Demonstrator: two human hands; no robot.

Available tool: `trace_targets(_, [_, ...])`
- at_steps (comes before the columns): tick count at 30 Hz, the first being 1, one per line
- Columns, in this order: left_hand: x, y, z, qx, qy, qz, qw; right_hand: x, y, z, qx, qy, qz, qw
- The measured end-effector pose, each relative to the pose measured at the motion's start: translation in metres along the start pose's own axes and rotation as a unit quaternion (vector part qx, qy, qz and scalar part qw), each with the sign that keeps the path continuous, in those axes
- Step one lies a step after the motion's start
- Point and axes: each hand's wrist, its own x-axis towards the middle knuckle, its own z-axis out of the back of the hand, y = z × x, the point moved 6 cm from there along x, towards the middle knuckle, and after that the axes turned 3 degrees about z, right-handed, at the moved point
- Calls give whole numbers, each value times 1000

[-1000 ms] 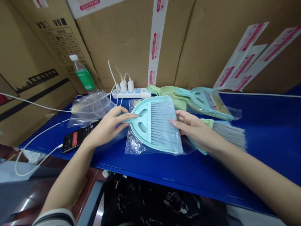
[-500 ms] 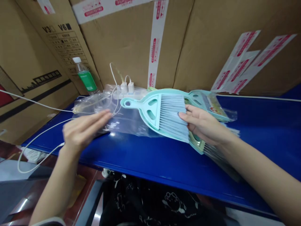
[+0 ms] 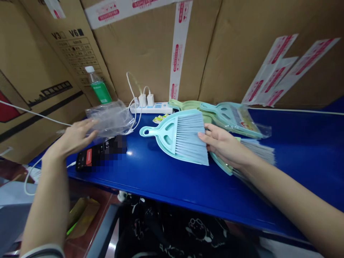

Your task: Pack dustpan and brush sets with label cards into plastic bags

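Observation:
My right hand grips a light-blue dustpan with a matching hand brush nested in it, at the bristle end. The handles point left, and the set is held above the blue table. At the left, my left hand is open, fingers stretched out and thumb apart. It is beside a crumpled clear plastic bag; whether the fingertips touch the bag, I cannot tell. Just right of that hand lies a black phone, partly pixelated.
Behind the set lie a green dustpan and a bagged blue dustpan. More brush bristles show under my right forearm. A white power strip with chargers and cables, and a bottle, stand before cardboard boxes.
My left hand has moved left, and the plastic bag has shifted left with it, uncovering the phone and power strip. The dustpan and brush in my right hand have moved slightly.

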Motion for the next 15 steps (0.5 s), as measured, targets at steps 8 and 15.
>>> trace_targets(8, [27, -138, -20, -66, 90, -141, 984, -3, 4, -5, -2, 45, -3, 999])
trace_targets(15, [46, -162, -35, 15, 41, -140, 989, -14, 48, 21, -339, -111, 158, 921])
